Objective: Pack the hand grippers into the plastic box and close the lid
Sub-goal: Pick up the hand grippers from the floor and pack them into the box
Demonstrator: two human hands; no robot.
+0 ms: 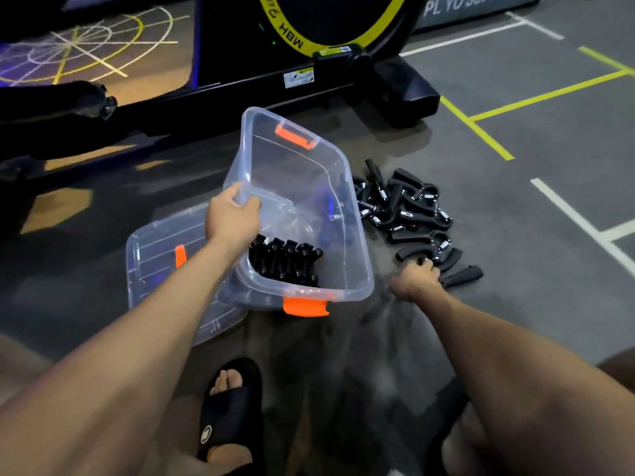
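Clear box, orange latches, black grippers, grey lined floor.
Transparent plastic storage box (350, 235) has bright orange clip latches (305, 306); clear flat plastic lid (161, 269) at left, orange clip too. Black foam-handled hand grippers (409, 214) with silver springs at right. Dark grey gym floor (536, 139) with yellow and white lines. Black slide sandal (230, 407) near. Black exercise machine (336, 25), yellow ring, far.

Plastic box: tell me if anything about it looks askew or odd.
The plastic box is tipped, its left rim lifted by the left hand, and it partly overlaps the lid on the floor. Hand grippers sit bunched at its near end.
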